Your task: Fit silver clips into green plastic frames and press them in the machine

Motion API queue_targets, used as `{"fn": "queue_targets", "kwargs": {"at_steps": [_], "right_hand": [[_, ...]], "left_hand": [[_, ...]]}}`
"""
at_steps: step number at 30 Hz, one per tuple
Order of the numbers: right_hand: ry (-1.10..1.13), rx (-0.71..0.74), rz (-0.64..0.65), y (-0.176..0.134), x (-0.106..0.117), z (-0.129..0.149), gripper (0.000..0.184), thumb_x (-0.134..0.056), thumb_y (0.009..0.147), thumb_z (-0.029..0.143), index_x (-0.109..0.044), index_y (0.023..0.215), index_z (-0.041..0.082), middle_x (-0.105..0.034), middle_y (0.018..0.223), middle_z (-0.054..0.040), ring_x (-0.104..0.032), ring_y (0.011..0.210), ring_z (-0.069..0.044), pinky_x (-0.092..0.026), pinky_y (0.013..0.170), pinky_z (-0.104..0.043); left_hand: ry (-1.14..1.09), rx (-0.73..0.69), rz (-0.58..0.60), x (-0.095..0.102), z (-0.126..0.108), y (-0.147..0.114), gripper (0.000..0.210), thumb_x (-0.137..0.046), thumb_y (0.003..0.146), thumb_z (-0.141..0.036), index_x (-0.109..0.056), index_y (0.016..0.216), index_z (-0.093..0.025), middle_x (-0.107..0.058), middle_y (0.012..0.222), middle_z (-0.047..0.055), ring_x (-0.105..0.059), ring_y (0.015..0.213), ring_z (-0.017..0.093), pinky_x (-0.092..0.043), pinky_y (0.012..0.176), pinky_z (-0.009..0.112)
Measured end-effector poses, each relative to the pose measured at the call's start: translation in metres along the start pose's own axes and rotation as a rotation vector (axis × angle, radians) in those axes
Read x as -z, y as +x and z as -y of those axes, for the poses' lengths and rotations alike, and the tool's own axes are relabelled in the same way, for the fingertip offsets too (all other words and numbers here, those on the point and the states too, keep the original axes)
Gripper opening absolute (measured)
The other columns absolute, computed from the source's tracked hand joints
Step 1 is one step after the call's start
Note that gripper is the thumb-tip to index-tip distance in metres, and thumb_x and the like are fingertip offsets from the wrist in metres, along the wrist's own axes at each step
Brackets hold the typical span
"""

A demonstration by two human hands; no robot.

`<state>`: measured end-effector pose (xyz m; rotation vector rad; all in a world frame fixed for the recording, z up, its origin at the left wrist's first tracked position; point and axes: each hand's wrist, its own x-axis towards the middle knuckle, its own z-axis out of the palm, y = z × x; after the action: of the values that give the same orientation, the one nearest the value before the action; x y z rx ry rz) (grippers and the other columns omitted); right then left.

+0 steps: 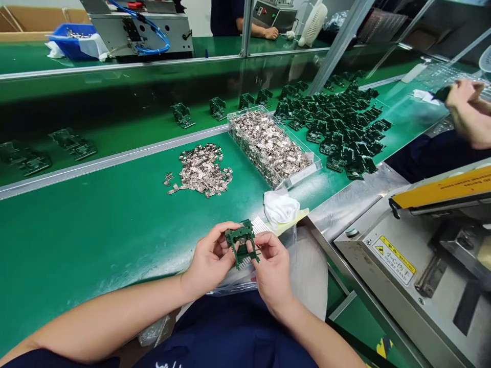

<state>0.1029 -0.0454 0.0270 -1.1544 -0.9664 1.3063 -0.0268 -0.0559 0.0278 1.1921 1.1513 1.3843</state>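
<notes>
A dark green plastic frame (242, 236) with slots and prongs is held between both hands, just over the front edge of the green table. My left hand (213, 258) grips its left side, thumb on the inner face. On the other side, my right hand (273, 263) pinches the frame, its thumb pressed into the opening. A small bit of metal seems to show inside the frame near the thumbs, partly hidden. Beyond the hands lies a loose pile of small silvery metal clips (203, 168). A clear plastic box (295, 176) full of similar clips stands to its right.
Many green frames (341, 128) are heaped at the right rear. A white cloth (281, 207) lies at the table edge. A metal machine (395, 255) with a warning label stands at right. A co-worker's hands (466, 99) are at far right; another person's hand (271, 33) rests behind the partition.
</notes>
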Motion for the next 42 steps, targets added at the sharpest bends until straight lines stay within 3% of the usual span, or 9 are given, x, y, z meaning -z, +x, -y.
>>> {"fn": "queue_targets", "kwargs": {"at_steps": [4, 7, 9, 11, 13, 16, 20, 36, 42], "right_hand": [[-0.016, 0.041, 0.002, -0.007, 0.006, 0.006, 0.015, -0.072, 0.076, 0.028, -0.059, 0.072, 0.020, -0.059, 0.070, -0.0001, -0.056, 0.064, -0.014, -0.050, 0.059, -0.024], [-0.057, 0.076, 0.002, -0.010, 0.023, 0.009, 0.014, -0.069, 0.081, 0.032, -0.062, 0.082, 0.020, -0.061, 0.076, -0.0009, -0.058, 0.069, -0.015, -0.050, 0.063, -0.025], [-0.092, 0.080, -0.066, -0.011, 0.039, 0.004, 0.018, -0.067, 0.085, 0.036, -0.062, 0.091, 0.020, -0.063, 0.082, -0.0015, -0.059, 0.073, -0.015, -0.051, 0.068, -0.026], [-0.143, 0.036, -0.105, -0.012, 0.053, -0.007, 0.024, -0.065, 0.086, 0.043, -0.062, 0.089, 0.019, -0.062, 0.080, -0.0014, -0.059, 0.071, -0.015, -0.051, 0.066, -0.026], [-0.178, -0.049, -0.037, -0.011, 0.061, -0.021, 0.031, -0.065, 0.085, 0.049, -0.063, 0.083, 0.018, -0.062, 0.072, -0.0012, -0.058, 0.065, -0.015, -0.050, 0.062, -0.026], [-0.180, -0.085, 0.072, -0.007, 0.060, -0.039, 0.036, -0.066, 0.082, 0.053, -0.063, 0.075, 0.017, -0.061, 0.064, -0.0010, -0.055, 0.059, -0.015, -0.047, 0.056, -0.026], [-0.180, -0.004, 0.023, -0.003, 0.049, -0.051, 0.038, -0.063, 0.085, 0.049, -0.057, 0.063, 0.018, -0.057, 0.056, 0.0004, -0.049, 0.051, -0.013, -0.042, 0.051, -0.025], [-0.270, 0.213, -0.037, -0.001, 0.052, -0.077, 0.030, -0.055, 0.089, 0.041, -0.058, 0.068, 0.020, -0.051, 0.063, 0.0013, -0.044, 0.059, -0.014, -0.040, 0.059, -0.028], [-0.277, 0.215, -0.001, -0.006, 0.057, -0.075, 0.029, -0.054, 0.089, 0.040, -0.060, 0.069, 0.020, -0.053, 0.064, 0.0007, -0.047, 0.060, -0.015, -0.042, 0.060, -0.028]], "left_hand": [[0.050, -0.032, 0.014, -0.006, -0.003, -0.005, 0.026, -0.068, 0.082, -0.021, -0.061, 0.107, -0.020, -0.068, 0.083, 0.002, -0.063, 0.066, 0.011, -0.052, 0.059, 0.017], [0.088, -0.076, 0.059, -0.012, -0.004, 0.000, 0.026, -0.067, 0.083, -0.019, -0.061, 0.108, -0.022, -0.068, 0.084, 0.001, -0.063, 0.066, 0.010, -0.052, 0.060, 0.018], [0.092, -0.094, 0.045, -0.018, 0.000, 0.010, 0.026, -0.067, 0.083, -0.021, -0.061, 0.108, -0.021, -0.068, 0.089, 0.002, -0.064, 0.071, 0.011, -0.052, 0.064, 0.019], [0.071, -0.104, -0.003, -0.025, 0.008, 0.023, 0.028, -0.069, 0.082, -0.023, -0.060, 0.108, -0.021, -0.067, 0.091, 0.002, -0.064, 0.076, 0.011, -0.053, 0.068, 0.020], [0.036, -0.103, -0.021, -0.032, 0.018, 0.033, 0.032, -0.070, 0.081, -0.025, -0.058, 0.110, -0.020, -0.066, 0.092, 0.002, -0.064, 0.080, 0.012, -0.053, 0.072, 0.021], [0.013, -0.079, 0.001, -0.040, 0.028, 0.040, 0.035, -0.070, 0.081, -0.027, -0.057, 0.112, -0.019, -0.066, 0.092, 0.004, -0.065, 0.082, 0.014, -0.054, 0.073, 0.023], [0.034, -0.075, 0.004, -0.043, 0.029, 0.036, 0.036, -0.071, 0.080, -0.029, -0.056, 0.111, -0.019, -0.067, 0.096, 0.006, -0.067, 0.086, 0.016, -0.055, 0.076, 0.026], [-0.005, -0.035, -0.024, -0.046, 0.027, 0.039, 0.040, -0.076, 0.076, -0.033, -0.055, 0.107, -0.018, -0.068, 0.091, 0.003, -0.066, 0.083, 0.014, -0.056, 0.076, 0.024], [0.128, -0.120, -0.052, -0.043, 0.029, 0.036, 0.036, -0.072, 0.080, -0.027, -0.058, 0.112, -0.019, -0.066, 0.101, 0.006, -0.065, 0.086, 0.014, -0.054, 0.076, 0.024]]}}
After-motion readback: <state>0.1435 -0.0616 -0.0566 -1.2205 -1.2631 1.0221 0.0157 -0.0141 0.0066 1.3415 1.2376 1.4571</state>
